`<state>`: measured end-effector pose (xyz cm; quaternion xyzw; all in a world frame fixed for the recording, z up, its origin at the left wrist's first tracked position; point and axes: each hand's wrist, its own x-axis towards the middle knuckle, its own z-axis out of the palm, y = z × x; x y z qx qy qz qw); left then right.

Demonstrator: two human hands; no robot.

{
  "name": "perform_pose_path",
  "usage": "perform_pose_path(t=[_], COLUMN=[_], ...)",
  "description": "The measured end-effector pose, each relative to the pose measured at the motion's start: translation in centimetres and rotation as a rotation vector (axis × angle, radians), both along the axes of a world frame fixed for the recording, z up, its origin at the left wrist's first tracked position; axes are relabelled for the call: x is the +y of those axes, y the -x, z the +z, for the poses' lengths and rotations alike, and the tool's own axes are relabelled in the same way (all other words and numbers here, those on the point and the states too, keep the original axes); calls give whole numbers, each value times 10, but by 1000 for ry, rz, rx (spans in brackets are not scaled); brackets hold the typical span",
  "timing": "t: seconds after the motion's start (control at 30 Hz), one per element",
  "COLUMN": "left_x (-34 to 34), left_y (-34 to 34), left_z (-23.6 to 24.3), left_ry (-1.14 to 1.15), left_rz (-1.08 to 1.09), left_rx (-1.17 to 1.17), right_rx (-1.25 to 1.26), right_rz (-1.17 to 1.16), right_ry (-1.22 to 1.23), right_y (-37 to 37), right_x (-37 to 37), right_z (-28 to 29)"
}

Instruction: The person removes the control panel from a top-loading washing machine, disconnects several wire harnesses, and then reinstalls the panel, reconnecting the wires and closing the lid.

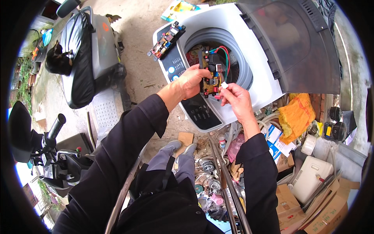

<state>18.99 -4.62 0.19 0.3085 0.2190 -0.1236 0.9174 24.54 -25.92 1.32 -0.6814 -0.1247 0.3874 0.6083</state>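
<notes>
I take the washing machine (218, 58) as my landmark: its lid stands up behind the drum opening, and both hands work just over the front lip of that opening. My left hand (193, 80) is clamped around the left edge of a circuit board (210, 74), holding it upright above the drum with red, green and blue wires trailing from its top down into the tub. My right hand (237, 100) has thumb and forefinger pinched together on a small white connector (224, 85) at the board's lower right corner. To do this well, I judge the left grip should stay on the board's edge only, off the components, while the right keeps the plug square to its socket and moves it straight, never by the wires. A second board (166, 39) lies on the machine's top, left of the drum. A parked scooter (83, 58) stands well left of the machine.
</notes>
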Motion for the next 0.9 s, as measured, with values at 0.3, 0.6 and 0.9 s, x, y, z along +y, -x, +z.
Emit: perform_pose_path(t=[0.3,0.6,0.9], left_x=[6,9,10], left_y=[1,0,0], left_z=[7,8,4], left_ry=[1,3,28], left_rz=[-55,-104,-114], left_rx=[-21,-24,-60], right_rx=[-246,-287,-494], right_rz=[89,-22,59], right_ry=[96,209,347], right_y=[4,8,6], right_x=[14,20,21], right_z=[11,16,24])
